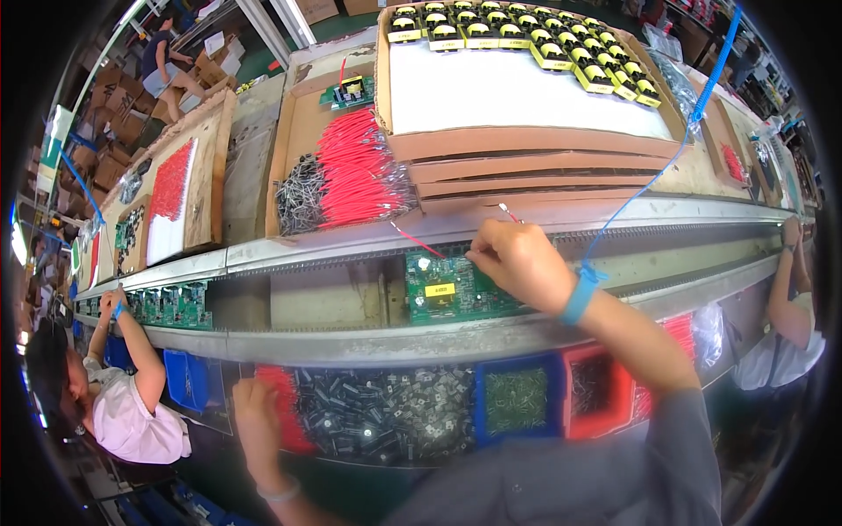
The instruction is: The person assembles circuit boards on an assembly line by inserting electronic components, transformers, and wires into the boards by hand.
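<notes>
A green circuit board with a yellow label lies in the rail track in front of me. My right hand, with a blue wrist strap, is over the board's right part, fingers pinched together. A red wire's pale tip sticks up behind this hand; the pinched end is hidden. Another red wire rises from the board's far edge, left of my fingers. My left hand, slightly blurred, is at the near left with fingers curled, beside a pile of red wires. What its fingers hold is hidden.
Along the near side are loose dark and metal components, a blue bin and a red bin. Beyond the track stand stacked cardboard trays with yellow transformers and a carton of red wires. Co-workers sit at both sides.
</notes>
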The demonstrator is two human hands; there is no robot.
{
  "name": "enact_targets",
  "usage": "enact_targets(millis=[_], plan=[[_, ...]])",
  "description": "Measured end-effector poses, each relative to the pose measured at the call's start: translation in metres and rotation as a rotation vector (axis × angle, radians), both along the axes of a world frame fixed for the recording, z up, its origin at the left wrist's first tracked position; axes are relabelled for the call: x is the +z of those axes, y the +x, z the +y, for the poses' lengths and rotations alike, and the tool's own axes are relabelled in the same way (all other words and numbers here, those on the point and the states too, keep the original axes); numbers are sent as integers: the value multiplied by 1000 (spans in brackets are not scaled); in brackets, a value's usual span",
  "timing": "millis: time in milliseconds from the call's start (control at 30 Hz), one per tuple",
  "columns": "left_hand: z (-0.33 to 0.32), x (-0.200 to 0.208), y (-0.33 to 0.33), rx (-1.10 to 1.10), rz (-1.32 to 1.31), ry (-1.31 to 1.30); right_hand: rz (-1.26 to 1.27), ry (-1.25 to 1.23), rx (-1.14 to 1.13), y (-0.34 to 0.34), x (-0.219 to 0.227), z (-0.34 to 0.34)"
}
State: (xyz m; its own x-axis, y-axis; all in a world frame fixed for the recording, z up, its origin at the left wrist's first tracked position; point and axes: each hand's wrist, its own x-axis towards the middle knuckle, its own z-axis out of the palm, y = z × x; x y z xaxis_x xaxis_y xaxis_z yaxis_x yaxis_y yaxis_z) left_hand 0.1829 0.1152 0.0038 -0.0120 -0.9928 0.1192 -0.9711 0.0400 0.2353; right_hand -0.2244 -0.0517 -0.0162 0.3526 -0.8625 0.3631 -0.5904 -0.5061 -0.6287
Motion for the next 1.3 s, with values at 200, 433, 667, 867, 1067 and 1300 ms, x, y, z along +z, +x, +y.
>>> enact_targets(millis=[200,433,667,867,1067,1300], plan=[[-7,-18,15,-92,-36,-4,160,15,-19,-7,10,3],[8,-44,77,144,256,-160,132,27,-129,-118,78,87],[-48,1,-32,-34,311,-227,977,318,-535,-220,49,211],[-95,13,-112,-414,160,-250,954,-6,-462,-230,22,247],[-120,7,-134,-453,228,-247,899,75,-493,-234,23,235],[-132,-7,-140,-549,277,-196,630,-17,-552,-219,46,210]])
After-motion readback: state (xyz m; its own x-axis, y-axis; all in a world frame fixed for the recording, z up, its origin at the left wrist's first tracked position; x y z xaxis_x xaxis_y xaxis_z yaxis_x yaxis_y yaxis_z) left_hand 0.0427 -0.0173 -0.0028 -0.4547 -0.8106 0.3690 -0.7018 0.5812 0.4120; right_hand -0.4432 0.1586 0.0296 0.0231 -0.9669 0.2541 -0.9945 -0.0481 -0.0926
